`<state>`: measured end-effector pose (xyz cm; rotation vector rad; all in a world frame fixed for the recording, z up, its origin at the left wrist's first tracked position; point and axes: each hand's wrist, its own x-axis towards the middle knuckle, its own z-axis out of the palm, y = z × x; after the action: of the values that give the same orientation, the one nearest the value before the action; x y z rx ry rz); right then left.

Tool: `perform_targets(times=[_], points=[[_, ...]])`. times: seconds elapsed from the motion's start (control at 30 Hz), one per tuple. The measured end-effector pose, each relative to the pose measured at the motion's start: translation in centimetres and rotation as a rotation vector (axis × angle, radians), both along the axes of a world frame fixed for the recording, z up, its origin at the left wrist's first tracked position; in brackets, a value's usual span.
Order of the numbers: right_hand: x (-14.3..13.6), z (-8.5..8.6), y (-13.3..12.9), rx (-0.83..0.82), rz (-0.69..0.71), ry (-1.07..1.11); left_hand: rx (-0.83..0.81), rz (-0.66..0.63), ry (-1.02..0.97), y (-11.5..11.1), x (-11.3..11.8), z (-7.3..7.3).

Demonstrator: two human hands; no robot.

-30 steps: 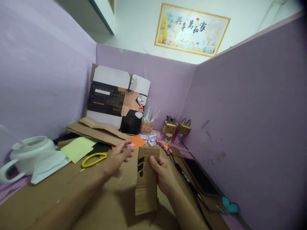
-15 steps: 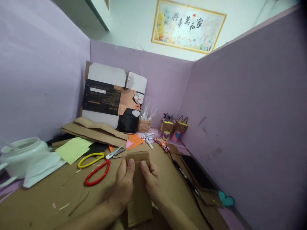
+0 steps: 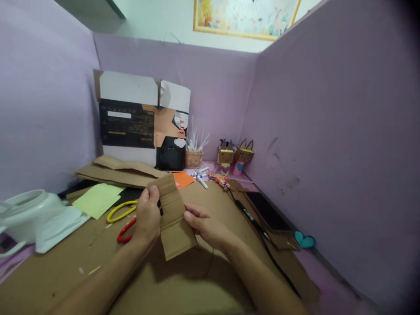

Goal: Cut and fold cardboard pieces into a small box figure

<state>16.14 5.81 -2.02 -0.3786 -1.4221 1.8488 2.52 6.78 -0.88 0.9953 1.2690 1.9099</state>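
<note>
A creased strip of brown cardboard [image 3: 173,210] is held up at a tilt over the work surface, bent along several fold lines. My left hand [image 3: 149,214] grips its left edge, thumb on the front face near the top. On the opposite edge, my right hand [image 3: 200,221] pinches the strip between thumb and fingers, around its middle. Behind my left hand lie scissors with one yellow handle [image 3: 121,211] and one red handle [image 3: 126,230]; their blades are hidden by the hand and the cardboard.
Left: a white pot [image 3: 33,210], white tissue [image 3: 61,225] and yellow-green paper [image 3: 98,200]. Behind: cardboard pieces [image 3: 114,175], a flattened box [image 3: 127,122], a basket of sticks [image 3: 194,158], markers [image 3: 201,179] and small cardboard figures [image 3: 225,158]. Right: a black cord [image 3: 278,273], a dark tablet-like panel [image 3: 267,210], a teal heart [image 3: 304,239].
The cardboard strip has been raised and tilted, and its folds now show. My left hand has moved up and left, covering the scissor blades. The camera view has dipped.
</note>
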Motion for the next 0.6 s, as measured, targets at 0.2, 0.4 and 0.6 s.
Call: perform_targets(times=[0.2, 0.4, 0.6], points=[[0.1, -0.4, 0.0, -0.115, -0.004, -0.008, 0.012, 0.024, 0.036, 0.3, -0.2, -0.3], [-0.2, -0.8, 0.0, -0.154, 0.03, -0.014, -0.193, -0.045, -0.084, 1.0, -0.1, -0.1], [-0.2, -1.2, 0.1, -0.274, 0.023, -0.092, -0.347, -0.061, -0.195, 2.2, -0.4, -0.6]])
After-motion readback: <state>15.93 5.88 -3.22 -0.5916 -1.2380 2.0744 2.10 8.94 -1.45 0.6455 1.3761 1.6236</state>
